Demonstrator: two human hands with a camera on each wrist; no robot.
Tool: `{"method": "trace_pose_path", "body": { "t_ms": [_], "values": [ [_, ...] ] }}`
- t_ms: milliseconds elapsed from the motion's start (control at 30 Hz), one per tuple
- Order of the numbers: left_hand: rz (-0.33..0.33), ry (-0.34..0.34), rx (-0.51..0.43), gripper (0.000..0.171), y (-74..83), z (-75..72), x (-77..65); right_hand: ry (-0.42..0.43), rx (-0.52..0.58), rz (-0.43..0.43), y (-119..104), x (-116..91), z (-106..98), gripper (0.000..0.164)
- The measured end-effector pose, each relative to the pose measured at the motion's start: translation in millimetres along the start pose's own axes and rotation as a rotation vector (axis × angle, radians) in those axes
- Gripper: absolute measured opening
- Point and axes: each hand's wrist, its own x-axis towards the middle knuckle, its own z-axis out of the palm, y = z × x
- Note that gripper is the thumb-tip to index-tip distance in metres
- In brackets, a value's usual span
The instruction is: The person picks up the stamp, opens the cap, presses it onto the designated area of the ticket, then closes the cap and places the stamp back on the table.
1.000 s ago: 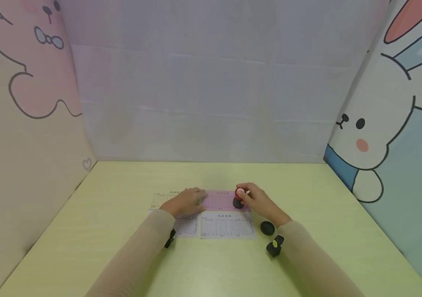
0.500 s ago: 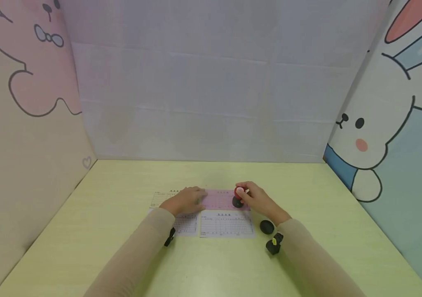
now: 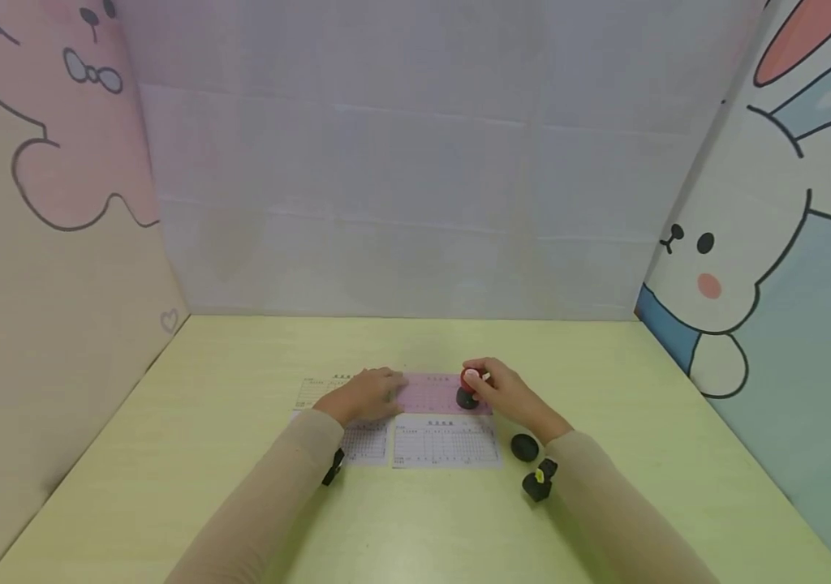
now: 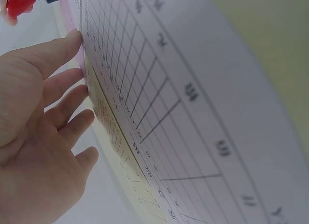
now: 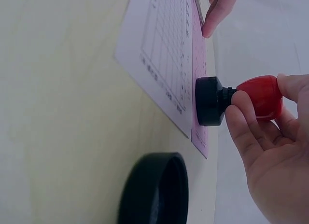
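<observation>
My right hand grips the red knob of a rubber stamp, thumb on top and fingers round its side. The stamp's round black base stands on the right part of a pink printed form. My left hand lies with fingers extended, its fingertips on the left end of the pink form. In the left wrist view the fingers are spread and hold nothing. A white form with a table grid lies just in front of the pink one.
A round black cap sits on the table right of the white form, near my right wrist. A yellowish form and another white form lie partly under my left hand and arm. Walls surround the pale table on three sides.
Both hands and the stamp hold their places on the pink form. Only a slight shift of the head view shows.
</observation>
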Motion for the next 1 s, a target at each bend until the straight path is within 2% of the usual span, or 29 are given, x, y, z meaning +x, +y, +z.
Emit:
{"method": "trace_pose_path", "body": {
  "t_ms": [500,733,1000],
  "values": [
    [0.01,0.003,0.011,0.056,-2.1,2.6,0.4,-0.029,0.001,-0.002,-1,0,-4,0.044],
    [0.007,-0.002,0.007,0.057,-1.5,-0.9,-0.5,-0.024,0.018,0.041,-7,2,-8,0.045],
    [-0.002,-0.011,0.009,0.056,-0.6,0.1,-0.9,-0.015,0.069,0.08,-1,4,-10,0.044]
  ]
}}
